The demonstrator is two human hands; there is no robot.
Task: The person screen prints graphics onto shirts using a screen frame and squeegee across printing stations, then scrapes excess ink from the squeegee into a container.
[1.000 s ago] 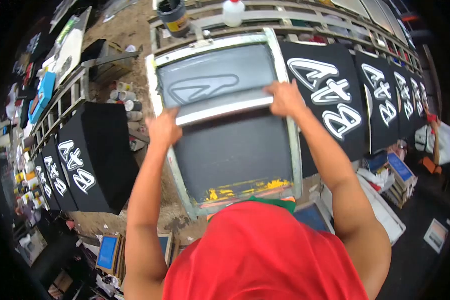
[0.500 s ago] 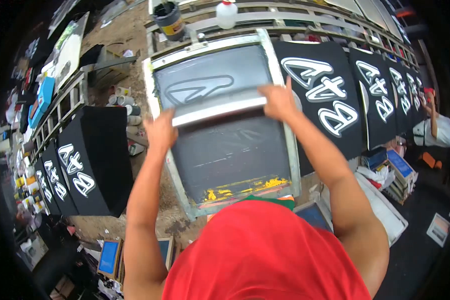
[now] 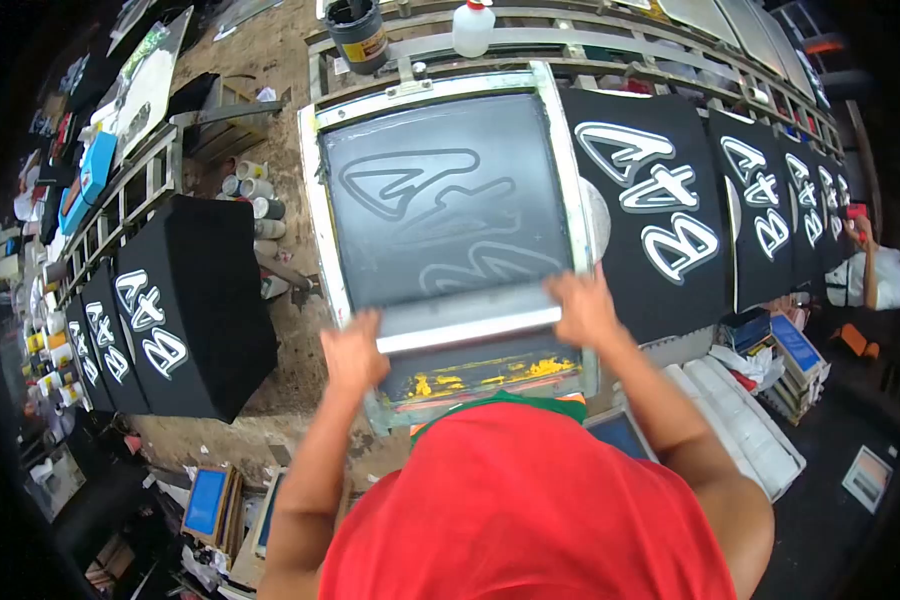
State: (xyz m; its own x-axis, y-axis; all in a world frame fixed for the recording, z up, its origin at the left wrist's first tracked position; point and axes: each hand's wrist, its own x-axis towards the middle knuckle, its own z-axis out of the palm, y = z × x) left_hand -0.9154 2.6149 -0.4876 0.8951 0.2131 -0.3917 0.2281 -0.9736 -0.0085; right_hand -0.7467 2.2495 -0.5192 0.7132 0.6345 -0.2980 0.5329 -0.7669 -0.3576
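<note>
A wide metal squeegee lies across the lower part of a framed printing screen. My left hand is closed round its left end, and my right hand grips the right end. Above the squeegee, letter outlines show on the grey mesh. Yellow smears of ink mark the strip near the frame's bottom edge. Just right of the screen hangs a black cloth panel printed with white lettering.
More printed black panels line the rack to the right and the left side. A dark ink bucket and a white spray bottle stand beyond the screen. At far right another person is partly visible.
Both hands have drawn the squeegee down the screen towards my body. More of the letter outlines now show on the mesh above it.
</note>
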